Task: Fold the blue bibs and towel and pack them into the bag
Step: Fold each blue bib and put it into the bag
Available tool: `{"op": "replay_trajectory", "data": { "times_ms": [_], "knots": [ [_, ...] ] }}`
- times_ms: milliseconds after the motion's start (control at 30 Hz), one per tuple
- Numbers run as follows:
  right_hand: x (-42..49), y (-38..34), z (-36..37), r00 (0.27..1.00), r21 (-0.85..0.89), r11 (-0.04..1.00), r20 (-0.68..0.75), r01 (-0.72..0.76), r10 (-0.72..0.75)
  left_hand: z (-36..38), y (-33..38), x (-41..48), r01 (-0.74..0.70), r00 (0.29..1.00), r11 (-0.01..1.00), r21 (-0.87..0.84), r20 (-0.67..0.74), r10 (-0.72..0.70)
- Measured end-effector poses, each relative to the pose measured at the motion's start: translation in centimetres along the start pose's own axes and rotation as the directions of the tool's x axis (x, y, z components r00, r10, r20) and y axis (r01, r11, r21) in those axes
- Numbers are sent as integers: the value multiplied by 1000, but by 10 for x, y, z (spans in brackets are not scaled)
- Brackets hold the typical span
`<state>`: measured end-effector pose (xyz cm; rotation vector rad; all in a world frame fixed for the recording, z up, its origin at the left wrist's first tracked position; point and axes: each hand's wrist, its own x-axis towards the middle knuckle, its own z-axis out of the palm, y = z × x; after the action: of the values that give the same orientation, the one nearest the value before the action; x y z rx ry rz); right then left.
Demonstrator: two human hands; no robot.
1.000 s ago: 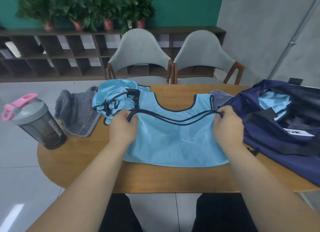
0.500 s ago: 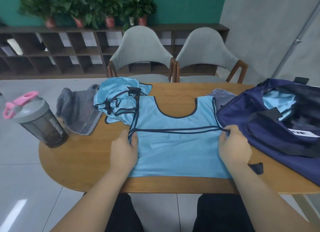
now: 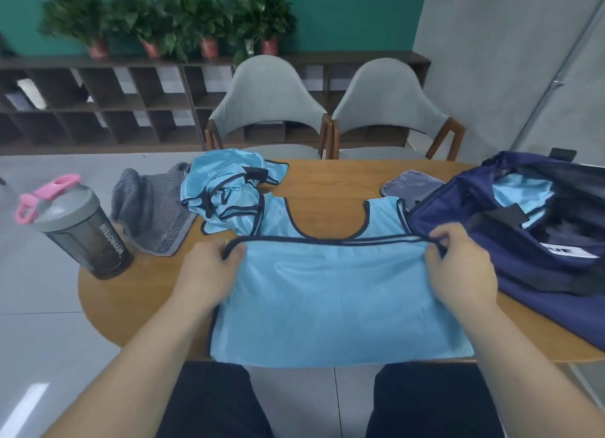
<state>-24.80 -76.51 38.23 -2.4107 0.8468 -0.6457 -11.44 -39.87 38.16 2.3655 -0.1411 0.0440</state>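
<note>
On the desk (image 3: 137, 306), the blue bib (image 3: 327, 300) is lying flat beside the bag (image 3: 523, 274), sliding nearer the person than a second ago. Both hands, left hand (image 3: 209, 270) and right hand (image 3: 458, 267), are pinching its dark-trimmed edge taut, so the fold is probably only beginning; the towel (image 3: 150, 211) is waiting unfolded.

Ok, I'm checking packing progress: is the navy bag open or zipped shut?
Open: the bag gapes at the top, and a light blue bib shows inside it.
</note>
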Motion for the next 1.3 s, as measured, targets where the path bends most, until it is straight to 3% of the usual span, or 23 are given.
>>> {"op": "replay_trajectory", "data": {
  "times_ms": [100, 167, 267, 467, 700, 900, 1033, 1100, 1233, 1300],
  "knots": [
    [34, 0, 14, 1000, 99, 995, 30, -7, 4, 7, 11, 28, 15, 994, 992, -125, -103, -28],
    [51, 10, 29, 997, 139, 989, 76, -43, 33, 20, 9, 42, 44, 994, 985, -168, -88, -60],
    [56, 26, 46, 984, 116, 988, 160, -98, 79, 42, -8, 44, 41, 999, 998, -56, 16, -40],
    [34, 37, 51, 999, 85, 996, 37, -29, 26, 55, -28, 15, -178, 979, 983, 44, -88, 182],
    [14, 47, 43, 1000, 70, 997, 30, -8, 6, 46, -33, -16, -172, 974, 979, 107, -127, 185],
    [8, 36, 23, 978, 127, 981, -172, 144, -121, 30, -26, -9, -151, 975, 983, -101, -176, 132],
    [39, 19, 17, 971, 130, 978, -195, 166, -139, 18, 3, 25, -124, 969, 965, -230, -239, 68],
    [61, 14, 26, 982, 123, 984, -155, 127, -108, 22, 17, 45, -56, 979, 970, -235, -206, 7],
    [69, 18, 56, 994, 69, 992, 26, 106, -108, 50, 18, 60, 120, 992, 980, -157, -7, -123],
    [58, 25, 65, 990, 14, 992, 69, 122, -123, 64, 8, 49, 109, 994, 989, -97, 32, -106]
  ]
}}
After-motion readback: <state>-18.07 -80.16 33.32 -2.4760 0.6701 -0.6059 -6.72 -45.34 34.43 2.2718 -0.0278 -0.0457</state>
